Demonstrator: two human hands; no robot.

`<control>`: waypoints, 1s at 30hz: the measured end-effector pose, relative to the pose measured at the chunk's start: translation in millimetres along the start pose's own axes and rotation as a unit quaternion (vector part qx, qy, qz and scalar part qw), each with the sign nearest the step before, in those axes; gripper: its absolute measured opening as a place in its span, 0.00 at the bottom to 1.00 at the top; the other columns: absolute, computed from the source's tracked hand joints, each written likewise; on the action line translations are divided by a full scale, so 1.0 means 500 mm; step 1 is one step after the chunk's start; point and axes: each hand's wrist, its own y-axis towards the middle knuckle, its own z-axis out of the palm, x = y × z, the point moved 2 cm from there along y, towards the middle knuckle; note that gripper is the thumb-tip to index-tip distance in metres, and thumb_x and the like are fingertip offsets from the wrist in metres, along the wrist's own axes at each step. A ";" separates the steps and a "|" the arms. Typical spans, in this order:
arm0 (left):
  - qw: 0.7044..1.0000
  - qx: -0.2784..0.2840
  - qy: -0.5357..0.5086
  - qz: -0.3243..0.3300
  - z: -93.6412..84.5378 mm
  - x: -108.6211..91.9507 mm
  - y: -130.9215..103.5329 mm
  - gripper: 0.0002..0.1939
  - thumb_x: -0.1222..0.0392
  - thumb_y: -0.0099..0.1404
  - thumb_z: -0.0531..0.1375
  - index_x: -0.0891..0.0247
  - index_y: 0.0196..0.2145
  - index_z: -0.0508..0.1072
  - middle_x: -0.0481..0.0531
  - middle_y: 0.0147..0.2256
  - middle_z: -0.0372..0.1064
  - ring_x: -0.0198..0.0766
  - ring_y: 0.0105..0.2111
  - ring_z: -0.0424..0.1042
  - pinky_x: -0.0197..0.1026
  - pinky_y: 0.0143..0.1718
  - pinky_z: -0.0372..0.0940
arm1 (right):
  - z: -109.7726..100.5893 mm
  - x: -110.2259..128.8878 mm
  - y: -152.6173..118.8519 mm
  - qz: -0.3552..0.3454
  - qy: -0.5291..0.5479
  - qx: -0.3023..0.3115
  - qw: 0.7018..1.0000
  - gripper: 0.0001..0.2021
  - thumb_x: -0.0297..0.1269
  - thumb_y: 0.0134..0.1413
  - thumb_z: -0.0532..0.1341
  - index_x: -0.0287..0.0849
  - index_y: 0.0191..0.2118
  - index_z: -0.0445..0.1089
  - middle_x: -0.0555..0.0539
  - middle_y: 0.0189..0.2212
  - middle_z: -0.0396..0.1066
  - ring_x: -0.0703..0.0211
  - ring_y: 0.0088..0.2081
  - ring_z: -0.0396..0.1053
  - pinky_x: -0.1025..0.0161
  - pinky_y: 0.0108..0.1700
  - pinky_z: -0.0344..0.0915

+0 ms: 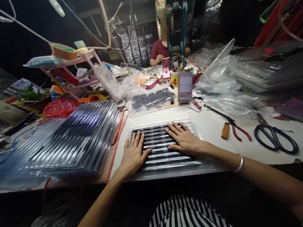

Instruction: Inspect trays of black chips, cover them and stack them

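A clear plastic tray (163,157) with several dark strips in rows lies flat at the front edge of the white table. My left hand (134,154) rests on its left side, fingers spread, palm down. On the upper right part of the same tray lies my right hand (186,138), its fingers also apart. Neither hand is closed round anything. To the left of the tray stands a tall stack of similar clear trays (78,138) with dark strips. One more tray of strips (151,99) lies behind, beyond my hands.
Red-handled pliers (233,124), an orange lighter (225,130) and black scissors (274,135) lie on the white table (213,119) at the right. Plastic bags (227,88) are heaped behind them. A phone (186,86) stands upright near a yellow cup (174,78). Across the table sits a person (157,52).
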 end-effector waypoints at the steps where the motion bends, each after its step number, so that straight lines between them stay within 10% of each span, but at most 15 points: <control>1: 1.000 -0.006 -0.018 0.003 0.000 0.006 -0.001 0.34 0.43 0.67 0.46 0.66 0.64 0.48 0.61 0.65 0.40 0.50 0.65 0.39 0.60 0.61 0.41 | 0.002 -0.002 0.003 -0.003 -0.003 -0.004 1.000 0.40 0.62 0.56 0.45 0.35 0.65 0.49 0.34 0.66 0.40 0.39 0.66 0.35 0.38 0.62 0.38; 9: 0.960 -0.061 -0.271 0.015 0.019 0.129 -0.116 0.25 0.57 0.68 0.47 0.51 0.63 0.52 0.52 0.63 0.49 0.43 0.62 0.49 0.53 0.60 0.51 | -0.005 -0.062 -0.120 0.080 -0.025 -0.056 0.995 0.24 0.41 0.64 0.46 0.35 0.61 0.58 0.33 0.63 0.49 0.42 0.64 0.45 0.39 0.59 0.51; 17: 0.955 -0.105 -0.277 0.029 0.031 0.089 -0.268 0.28 0.64 0.65 0.48 0.41 0.61 0.55 0.46 0.61 0.57 0.43 0.59 0.58 0.50 0.59 0.56 | -0.051 -0.041 -0.304 0.011 0.107 0.024 0.994 0.32 0.27 0.59 0.49 0.49 0.67 0.41 0.46 0.65 0.45 0.53 0.65 0.41 0.48 0.62 0.50; 24: 0.947 -0.216 -0.231 0.047 0.070 0.078 -0.271 0.32 0.67 0.62 0.53 0.35 0.59 0.56 0.44 0.61 0.56 0.47 0.59 0.58 0.58 0.56 0.58 | 0.012 -0.038 -0.342 -0.051 0.009 -0.099 0.994 0.35 0.32 0.59 0.56 0.43 0.67 0.37 0.39 0.64 0.49 0.48 0.65 0.43 0.45 0.61 0.52; 30: 0.929 -0.189 -0.316 -0.018 -0.002 0.103 -0.213 0.20 0.53 0.66 0.47 0.42 0.53 0.66 0.47 0.53 0.68 0.45 0.54 0.66 0.55 0.52 0.62 | -0.041 -0.079 -0.292 -0.101 0.130 -0.169 0.972 0.21 0.32 0.62 0.51 0.41 0.60 0.59 0.38 0.57 0.63 0.50 0.59 0.59 0.49 0.57 0.60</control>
